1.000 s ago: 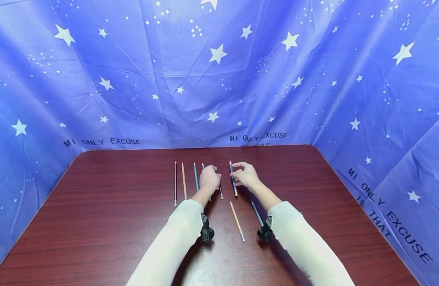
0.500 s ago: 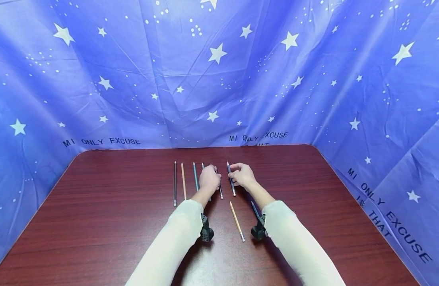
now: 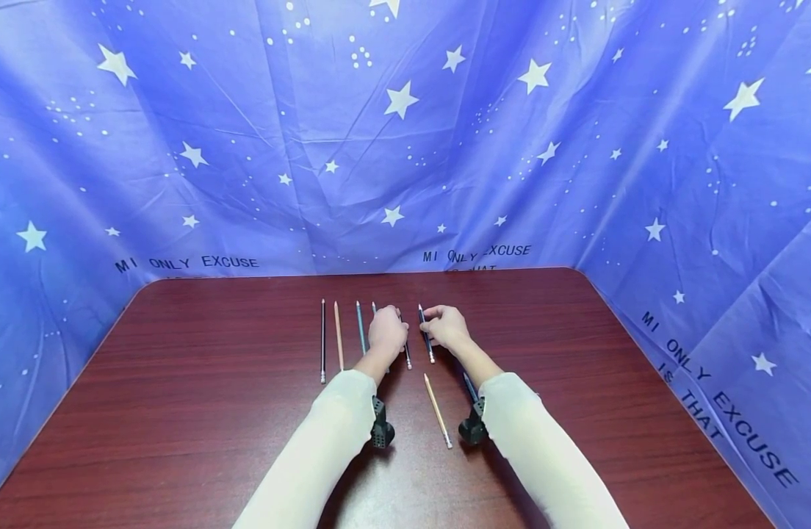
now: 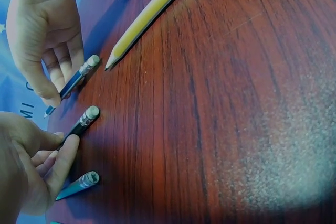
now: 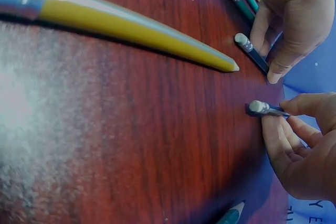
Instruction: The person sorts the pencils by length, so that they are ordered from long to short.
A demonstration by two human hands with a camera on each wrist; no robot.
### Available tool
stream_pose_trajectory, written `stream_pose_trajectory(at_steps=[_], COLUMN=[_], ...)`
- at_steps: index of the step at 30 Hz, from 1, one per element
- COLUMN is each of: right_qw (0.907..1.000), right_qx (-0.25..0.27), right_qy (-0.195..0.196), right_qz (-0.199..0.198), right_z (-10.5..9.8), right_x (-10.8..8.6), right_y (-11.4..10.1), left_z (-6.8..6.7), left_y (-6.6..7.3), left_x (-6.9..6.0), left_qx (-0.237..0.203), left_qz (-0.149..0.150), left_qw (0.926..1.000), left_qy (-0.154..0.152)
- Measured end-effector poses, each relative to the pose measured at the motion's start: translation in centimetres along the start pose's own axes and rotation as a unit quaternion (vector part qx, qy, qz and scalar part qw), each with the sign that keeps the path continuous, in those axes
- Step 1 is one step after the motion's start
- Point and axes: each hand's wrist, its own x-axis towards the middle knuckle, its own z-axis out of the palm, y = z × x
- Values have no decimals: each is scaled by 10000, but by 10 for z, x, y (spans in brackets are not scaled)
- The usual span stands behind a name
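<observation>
In the head view my left hand (image 3: 388,330) grips a dark pencil (image 3: 408,357) by its sides, eraser end towards me. Thumb and fingertips meet on that black pencil (image 4: 81,123) in the left wrist view. Just to the right, my right hand (image 3: 448,328) pinches a dark blue pencil (image 3: 427,336), tip pointing away. Its white eraser (image 5: 258,106) shows close up in the right wrist view, near the tabletop; I cannot tell whether the pencil touches it. Left of my left hand lie a black pencil (image 3: 323,342), a natural-wood pencil (image 3: 339,334) and teal pencils (image 3: 361,323), roughly side by side.
A yellow pencil (image 3: 438,411) lies slanted on the red-brown table (image 3: 200,411) in front of the hands. Another blue-green pencil (image 3: 470,387) is partly hidden by the right wrist camera (image 3: 473,425). A starry blue curtain (image 3: 280,147) hangs behind the table.
My right hand has shifted left and slightly nearer with the dark blue pencil, closing some of the gap to the left hand's pencil. The left hand has stayed in place.
</observation>
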Motion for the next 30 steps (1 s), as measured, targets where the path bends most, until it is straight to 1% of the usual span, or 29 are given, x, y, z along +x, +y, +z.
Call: stream_pose_trajectory(at_steps=[4,8,15,19,22,25,27,30], right_qw=[10000,9998,9993,9978,9930,9831,9765,9725], right_qx=[-81,-200,-362,-605,-1075,-1666,-1962,-2110], right_qy=[-13,15,97,136,191,315,390,432], right_qz=[-4,-48,-45,-218,-452,-686,-800,-882], right_z=[0,1,2,4,5,6,7,7], right_x=[-1,-2,-4,-5,-4,-3,-3,-3], right_y=[1,1,1,0,1,2,3,3], left_z=[-2,-3,-4,-4,-4,-4,-4,-4], left_y=[1,1,2,2,2,2,2,2], left_x=[-1,-1,-2,-2,-3,-3,-2,-2], left_qx=[53,46,-49,-110,-94,-94,-125,-122], left_qz=[80,73,15,-1,12,22,19,4], left_qw=[9999,9999,10000,9999,9999,9999,9999,9999], left_qy=[66,53,-80,-92,-48,-40,-72,-115])
